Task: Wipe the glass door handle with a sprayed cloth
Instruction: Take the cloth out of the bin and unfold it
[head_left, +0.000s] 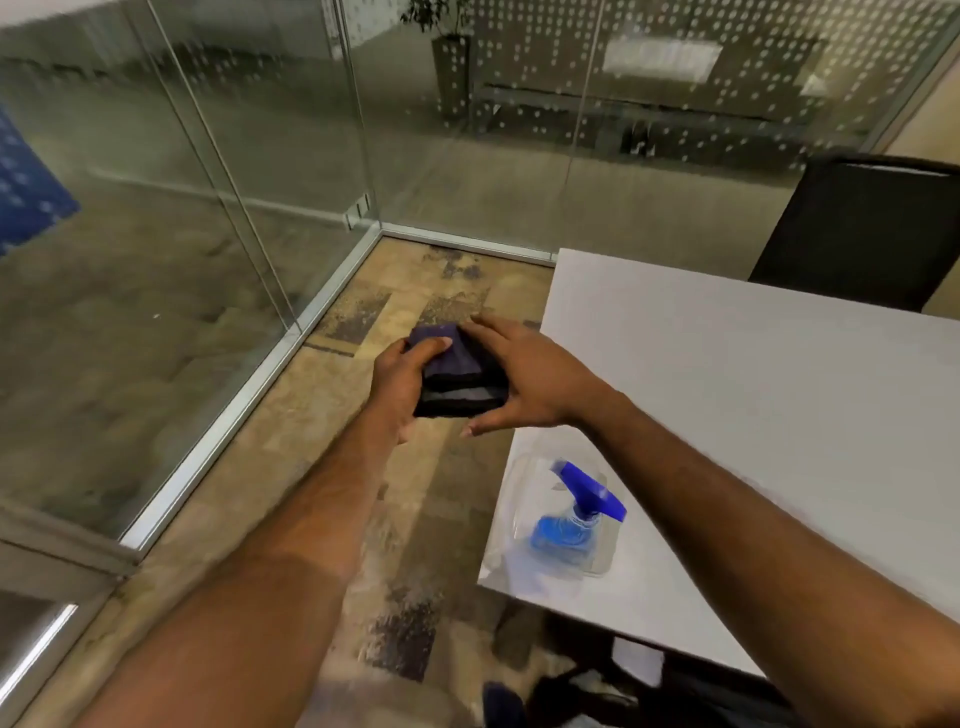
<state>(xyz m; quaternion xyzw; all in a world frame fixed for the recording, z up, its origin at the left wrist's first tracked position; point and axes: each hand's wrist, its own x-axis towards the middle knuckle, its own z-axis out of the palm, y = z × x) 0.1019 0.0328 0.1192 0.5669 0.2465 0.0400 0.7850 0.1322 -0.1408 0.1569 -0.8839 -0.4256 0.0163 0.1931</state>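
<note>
A folded dark cloth (451, 371), purple and black, is held in front of me above the floor. My left hand (402, 379) grips its left side with the thumb on top. My right hand (524, 376) lies over its right side, fingers spread along the edge and thumb below. A clear spray bottle (569, 525) with blue liquid and a blue trigger head stands on the near corner of the white table (753, 395), under my right forearm. No door handle shows in view.
Glass walls (171, 218) with metal frames run along the left and back and meet in a corner ahead. A black chair (862, 234) stands behind the table. Patterned carpet (405, 561) lies between the glass and the table.
</note>
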